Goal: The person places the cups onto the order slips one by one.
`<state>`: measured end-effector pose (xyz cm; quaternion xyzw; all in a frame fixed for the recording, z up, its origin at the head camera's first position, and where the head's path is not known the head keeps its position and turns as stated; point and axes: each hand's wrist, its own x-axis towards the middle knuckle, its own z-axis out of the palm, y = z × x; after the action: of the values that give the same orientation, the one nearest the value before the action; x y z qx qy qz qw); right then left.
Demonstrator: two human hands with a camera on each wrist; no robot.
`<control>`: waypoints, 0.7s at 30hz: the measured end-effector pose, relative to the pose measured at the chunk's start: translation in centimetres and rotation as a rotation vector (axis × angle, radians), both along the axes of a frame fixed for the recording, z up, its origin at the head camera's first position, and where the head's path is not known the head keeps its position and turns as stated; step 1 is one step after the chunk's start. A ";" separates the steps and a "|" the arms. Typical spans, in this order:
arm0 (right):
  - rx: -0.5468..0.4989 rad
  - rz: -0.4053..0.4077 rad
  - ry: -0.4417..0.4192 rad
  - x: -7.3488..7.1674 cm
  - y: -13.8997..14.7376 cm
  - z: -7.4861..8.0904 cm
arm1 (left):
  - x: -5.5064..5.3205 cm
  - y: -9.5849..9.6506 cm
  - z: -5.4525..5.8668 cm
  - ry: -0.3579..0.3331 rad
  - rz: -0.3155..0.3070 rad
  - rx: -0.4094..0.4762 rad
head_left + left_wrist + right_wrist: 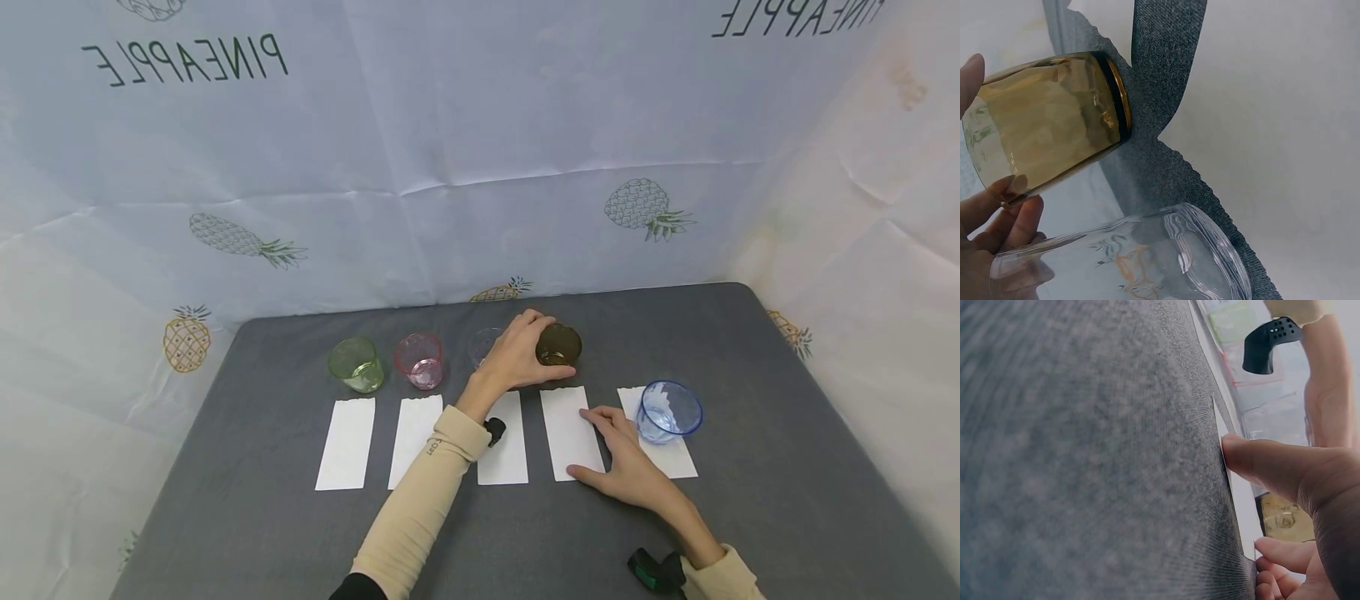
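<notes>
My left hand (516, 354) reaches to the back of the table and holds an amber glass (558, 346) between thumb and fingers. In the left wrist view the amber glass (1054, 125) has its dark rim on the grey cloth, with my fingertips (1007, 187) at its base end. A clear glass (483, 342) stands just left of it, partly hidden by that hand. My right hand (628, 467) rests at the fourth white paper strip (567, 429), thumb and fingers spread and touching its edge area. Nearby, a blue glass (670, 410) stands on the rightmost paper strip (675, 460).
A green glass (357, 365) and a pink glass (419, 362) stand at the back left. More white strips (345, 446) lie in a row in front. The grey table (247, 500) meets a pineapple-print curtain (420, 233) behind.
</notes>
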<state>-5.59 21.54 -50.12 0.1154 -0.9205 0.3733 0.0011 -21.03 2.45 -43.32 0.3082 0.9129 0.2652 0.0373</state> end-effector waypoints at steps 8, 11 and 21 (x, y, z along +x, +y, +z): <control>-0.002 0.000 -0.018 -0.1 -0.1 0.1 | 0.1 -0.1 -0.1 0.003 0.024 0.029; -0.003 -0.001 -0.023 -0.1 -0.2 0.1 | 0.1 -0.2 -0.2 0.002 0.028 0.042; -0.004 -0.004 -0.017 0.0 -0.1 0.2 | 0.3 -0.3 0.2 0.015 0.012 0.142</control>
<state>-5.57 21.47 -49.91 0.1105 -0.9200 0.3760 -0.0060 -20.71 2.19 -43.07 0.3066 0.8938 0.3271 0.0071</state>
